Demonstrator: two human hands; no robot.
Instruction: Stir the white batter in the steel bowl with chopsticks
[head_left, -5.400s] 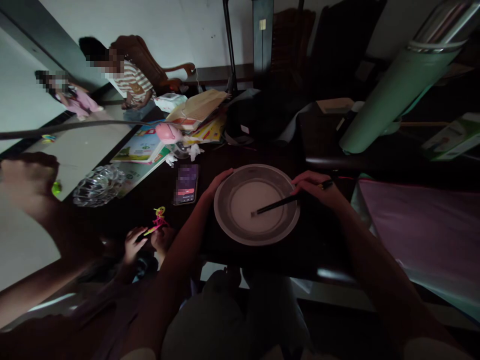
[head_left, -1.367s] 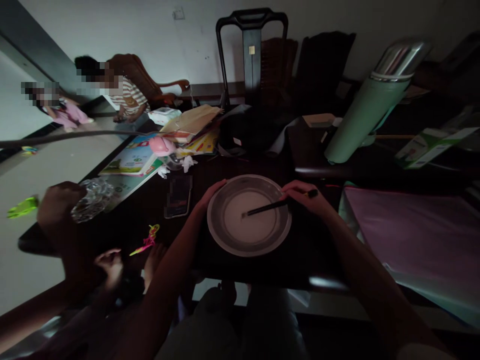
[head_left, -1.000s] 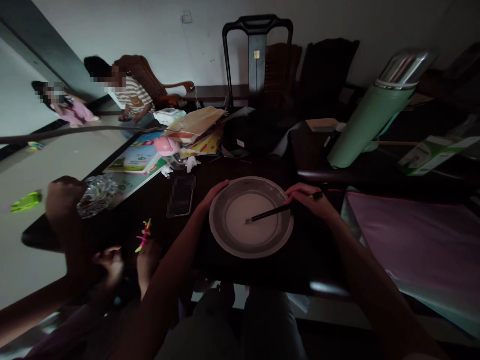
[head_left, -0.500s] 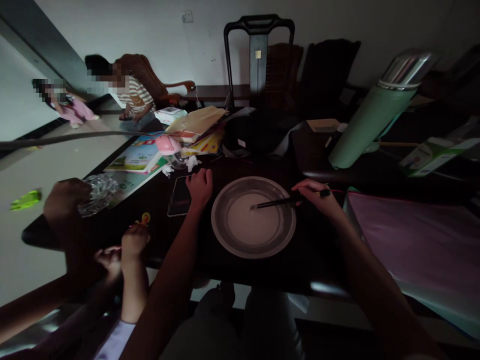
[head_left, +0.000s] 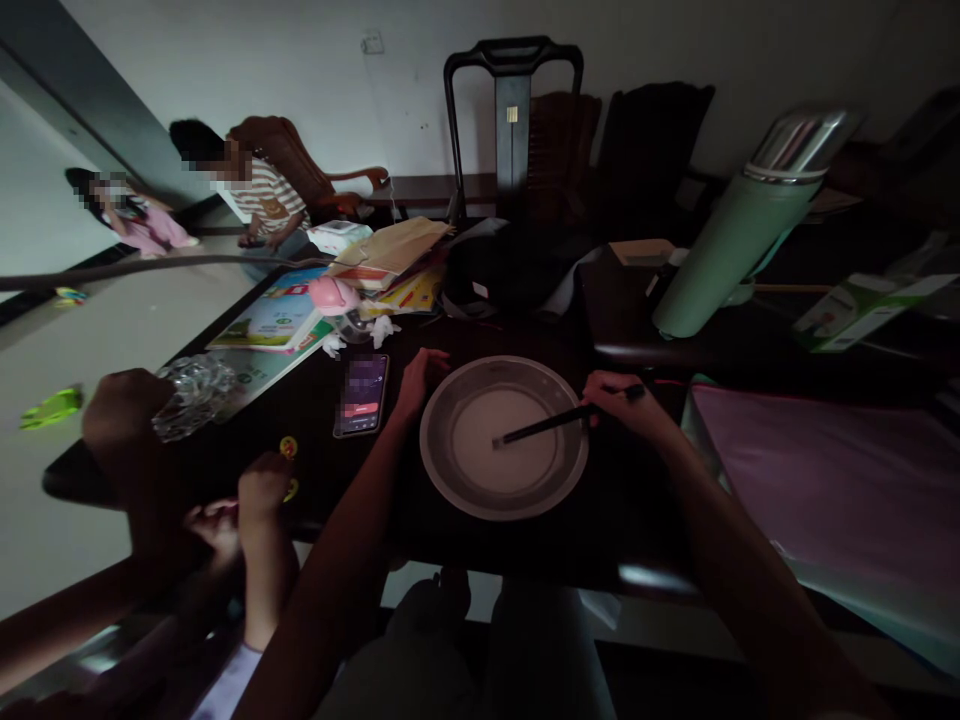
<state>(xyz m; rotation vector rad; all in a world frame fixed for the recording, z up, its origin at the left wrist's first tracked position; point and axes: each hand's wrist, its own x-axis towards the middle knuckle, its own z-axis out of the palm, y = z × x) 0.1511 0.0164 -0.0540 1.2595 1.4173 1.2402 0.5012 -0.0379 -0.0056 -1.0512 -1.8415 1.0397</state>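
A shallow, round grey bowl [head_left: 504, 506] sits between the left grip [head_left: 420, 380] and right grip [head_left: 621, 402]; a thin black stick [head_left: 540, 426] slants from the latter, pale tip over the bowl's middle.

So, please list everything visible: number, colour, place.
bowl: one, grey, on the table
stick: one, black, over the bowl
phone: one, dark, left of bowl
glass dish: one, clear, left
books: several, multicoloured, back left
rounded item: one, pink, behind phone
tissues: two, white, behind phone
bag: one, black, behind bowl
flask: one, green, back right
box: one, green-white, far right
sheet: one, purple, right
floor item: one, lime, left
chairs: several, dark, back
people: two, back left
others' hands: three, left
left hand: one, beside bowl
right hand: one, fingers on stick
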